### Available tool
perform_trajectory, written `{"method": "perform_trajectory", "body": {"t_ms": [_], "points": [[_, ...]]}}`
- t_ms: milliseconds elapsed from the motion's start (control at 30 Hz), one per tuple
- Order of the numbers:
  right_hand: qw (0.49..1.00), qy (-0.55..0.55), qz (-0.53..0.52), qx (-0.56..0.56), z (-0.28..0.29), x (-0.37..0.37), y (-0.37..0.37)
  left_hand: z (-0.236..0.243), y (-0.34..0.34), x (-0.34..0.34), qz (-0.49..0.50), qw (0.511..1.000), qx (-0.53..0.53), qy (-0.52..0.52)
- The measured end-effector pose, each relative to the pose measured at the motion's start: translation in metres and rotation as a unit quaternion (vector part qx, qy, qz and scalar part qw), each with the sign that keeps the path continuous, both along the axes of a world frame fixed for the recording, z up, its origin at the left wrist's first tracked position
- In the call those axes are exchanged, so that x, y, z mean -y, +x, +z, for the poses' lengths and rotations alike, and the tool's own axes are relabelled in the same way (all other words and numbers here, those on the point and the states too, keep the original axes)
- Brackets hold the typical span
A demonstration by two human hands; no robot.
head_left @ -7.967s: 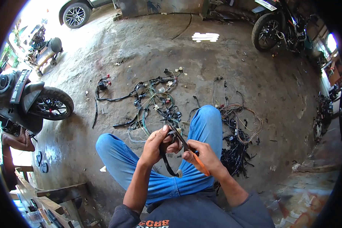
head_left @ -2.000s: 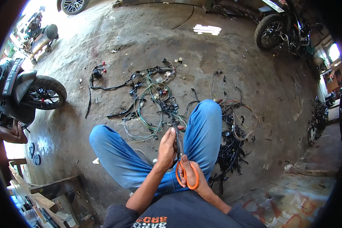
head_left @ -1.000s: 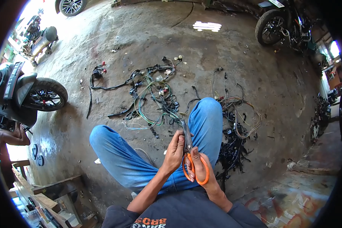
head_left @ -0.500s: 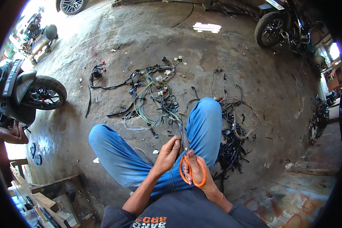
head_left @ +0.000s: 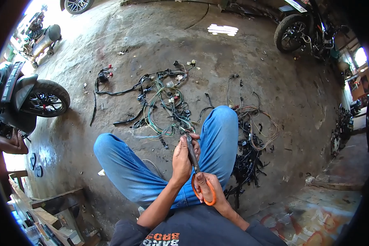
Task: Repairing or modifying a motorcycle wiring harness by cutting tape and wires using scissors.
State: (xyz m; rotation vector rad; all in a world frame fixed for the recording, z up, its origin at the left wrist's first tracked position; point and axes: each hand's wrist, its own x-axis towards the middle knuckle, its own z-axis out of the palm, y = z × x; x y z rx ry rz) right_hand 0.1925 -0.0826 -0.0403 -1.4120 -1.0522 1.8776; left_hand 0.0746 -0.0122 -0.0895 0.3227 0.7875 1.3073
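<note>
My right hand (head_left: pixel 211 189) grips scissors by their orange handles (head_left: pixel 209 199). The dark blades (head_left: pixel 194 158) point away from me, over the fingers of my left hand (head_left: pixel 182 160). That hand is closed on the near end of a wiring harness, where thumb and fingers hide most of the grip. From there the wiring harness (head_left: pixel 153 111) spreads over the concrete floor in green, black and white wires with several connectors. Both hands are between my knees. Whether the blades touch the wires I cannot make out.
A pile of black wiring scraps (head_left: pixel 249 162) and a loop of thin wires (head_left: pixel 270 133) lie right of my knee. A motorcycle wheel (head_left: pixel 47 98) stands at the left, another motorcycle (head_left: pixel 293 33) at the far right. Sandals (head_left: pixel 38 171) and a wooden bench (head_left: pixel 55 201) are at left.
My left hand has moved forward along the harness, and its fingers now wrap nearer the wires. The scissor blades have tilted to the left across it; the orange handles have dropped slightly and look closer together.
</note>
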Motion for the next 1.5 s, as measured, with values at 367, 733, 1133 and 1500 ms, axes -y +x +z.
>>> {"method": "perform_trajectory", "body": {"t_ms": [367, 733, 1133, 1500], "points": [[0.998, 0.035, -0.035, -0.030, -0.019, 0.002, 0.007, -0.010, 0.005, 0.002, -0.022, 0.997, -0.023, 0.067], [0.998, 0.011, -0.035, -0.044, -0.007, -0.007, 0.011, -0.008, -0.005, 0.010, -0.083, 0.987, -0.112, 0.080], [0.997, -0.031, -0.028, -0.067, 0.007, -0.013, 0.013, 0.003, -0.020, 0.016, -0.131, 0.958, -0.224, 0.125], [0.952, 0.203, 0.007, 0.228, 0.009, -0.022, 0.014, 0.022, -0.046, 0.005, -0.173, 0.878, -0.412, 0.172]]}}
